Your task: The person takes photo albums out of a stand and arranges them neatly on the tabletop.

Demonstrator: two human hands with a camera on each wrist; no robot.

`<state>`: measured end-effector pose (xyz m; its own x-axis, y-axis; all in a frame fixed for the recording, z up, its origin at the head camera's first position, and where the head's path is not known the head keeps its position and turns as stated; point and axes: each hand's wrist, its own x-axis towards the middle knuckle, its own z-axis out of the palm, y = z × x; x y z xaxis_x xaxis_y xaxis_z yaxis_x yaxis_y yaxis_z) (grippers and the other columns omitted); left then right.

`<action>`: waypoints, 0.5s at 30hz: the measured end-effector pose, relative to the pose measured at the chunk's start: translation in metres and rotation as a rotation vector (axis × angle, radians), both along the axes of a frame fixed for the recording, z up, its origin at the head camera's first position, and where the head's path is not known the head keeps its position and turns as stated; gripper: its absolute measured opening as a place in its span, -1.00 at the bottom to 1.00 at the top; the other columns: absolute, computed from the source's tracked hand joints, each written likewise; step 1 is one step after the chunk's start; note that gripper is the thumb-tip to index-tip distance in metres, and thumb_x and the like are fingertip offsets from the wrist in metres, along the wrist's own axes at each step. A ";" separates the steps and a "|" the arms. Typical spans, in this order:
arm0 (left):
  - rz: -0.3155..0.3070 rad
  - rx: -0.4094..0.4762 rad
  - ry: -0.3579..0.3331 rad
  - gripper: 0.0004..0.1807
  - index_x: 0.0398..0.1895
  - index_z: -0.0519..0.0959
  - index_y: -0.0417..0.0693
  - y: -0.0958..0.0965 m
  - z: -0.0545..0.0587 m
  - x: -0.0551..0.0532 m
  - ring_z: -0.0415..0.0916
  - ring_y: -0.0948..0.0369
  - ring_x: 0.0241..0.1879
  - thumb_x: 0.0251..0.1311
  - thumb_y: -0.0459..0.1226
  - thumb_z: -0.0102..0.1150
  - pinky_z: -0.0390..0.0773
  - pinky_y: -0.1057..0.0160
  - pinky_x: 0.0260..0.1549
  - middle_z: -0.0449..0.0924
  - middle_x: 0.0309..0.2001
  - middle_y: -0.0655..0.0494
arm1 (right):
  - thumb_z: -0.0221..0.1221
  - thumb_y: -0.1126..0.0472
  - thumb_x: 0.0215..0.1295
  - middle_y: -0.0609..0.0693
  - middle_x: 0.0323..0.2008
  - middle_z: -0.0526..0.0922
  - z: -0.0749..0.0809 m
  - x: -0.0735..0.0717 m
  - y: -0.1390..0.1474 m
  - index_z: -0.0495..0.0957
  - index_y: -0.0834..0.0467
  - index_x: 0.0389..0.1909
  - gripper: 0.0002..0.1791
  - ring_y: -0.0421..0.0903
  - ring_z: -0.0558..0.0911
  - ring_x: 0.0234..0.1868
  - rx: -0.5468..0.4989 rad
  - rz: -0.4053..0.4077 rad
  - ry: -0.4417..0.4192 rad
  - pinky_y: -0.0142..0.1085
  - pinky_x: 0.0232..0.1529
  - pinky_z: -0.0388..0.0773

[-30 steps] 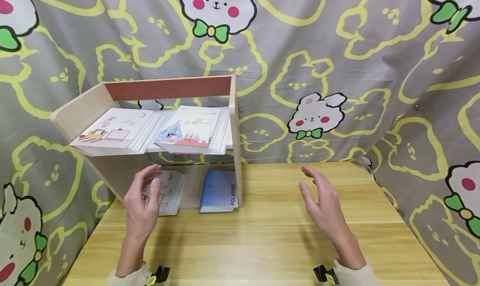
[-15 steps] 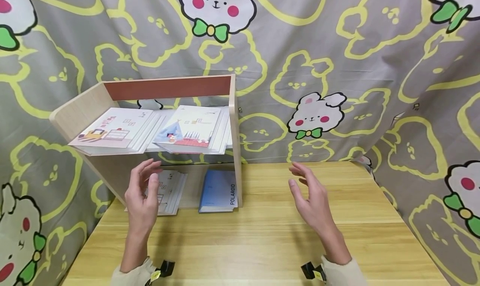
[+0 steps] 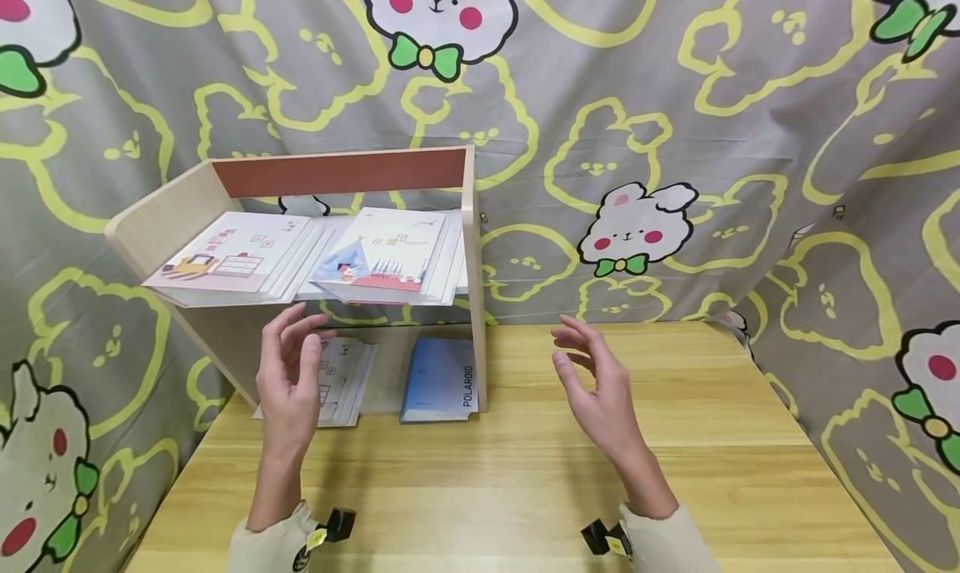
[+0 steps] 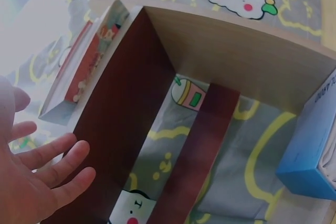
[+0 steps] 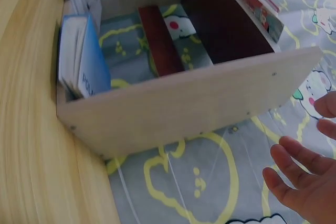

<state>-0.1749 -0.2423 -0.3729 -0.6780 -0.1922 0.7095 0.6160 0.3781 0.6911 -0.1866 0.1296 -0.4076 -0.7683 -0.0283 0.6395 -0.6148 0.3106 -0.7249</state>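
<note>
My left hand (image 3: 288,389) hovers before the left part of a two-tier wooden shelf (image 3: 478,281), holding nothing, fingers relaxed. It overlaps a stack of white booklets (image 3: 348,381) on the lower tier in the head view. Right of the shelf, my right hand (image 3: 600,394) is raised over the table, fingers loosely bent, with nothing in them. A blue album (image 3: 441,381) marked POLAROID lies at the lower tier's right end. On the upper tier are two stacks of illustrated booklets, the left stack (image 3: 232,252) and the right stack (image 3: 382,252). In the left wrist view, the left fingers (image 4: 63,171) spread beside the shelf.
The wooden table (image 3: 480,490) extends in front and to the right of the shelf. A grey curtain (image 3: 637,72) with cartoon animals hangs behind and at both sides. The shelf's right side panel (image 5: 184,103) stands between the album and my right hand.
My right hand has moved left, closer to the shelf. My left hand has shifted slightly up and to the right. The shelf, booklets and album have stayed in place.
</note>
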 end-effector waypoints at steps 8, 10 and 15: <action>-0.015 0.018 0.007 -0.55 0.46 0.33 -0.13 -0.001 0.006 -0.006 0.62 0.06 -0.01 0.57 -0.34 -0.08 0.58 0.32 0.08 0.62 0.10 -0.18 | 0.13 0.49 0.45 0.26 0.08 0.60 0.025 0.010 -0.023 0.36 0.28 0.38 -0.49 0.25 0.62 0.10 -0.077 0.074 -0.061 -0.32 0.17 0.57; -0.021 0.031 0.006 -0.55 0.45 0.33 -0.14 -0.001 0.008 -0.007 0.62 0.05 -0.03 0.57 -0.33 -0.08 0.59 0.31 0.08 0.63 0.08 -0.20 | 0.14 0.46 0.46 0.22 0.08 0.61 0.023 0.007 -0.026 0.37 0.22 0.39 -0.49 0.21 0.63 0.11 -0.078 0.076 -0.076 -0.26 0.18 0.58; -0.017 0.041 0.000 -0.55 0.46 0.33 -0.11 0.001 0.014 -0.008 0.64 0.08 -0.04 0.58 -0.31 -0.08 0.60 0.32 0.05 0.65 0.08 -0.18 | 0.17 0.36 0.49 0.04 0.07 0.64 0.015 -0.002 -0.031 0.39 0.00 0.39 -0.49 0.01 0.65 0.12 -0.092 0.093 -0.081 -0.14 0.17 0.60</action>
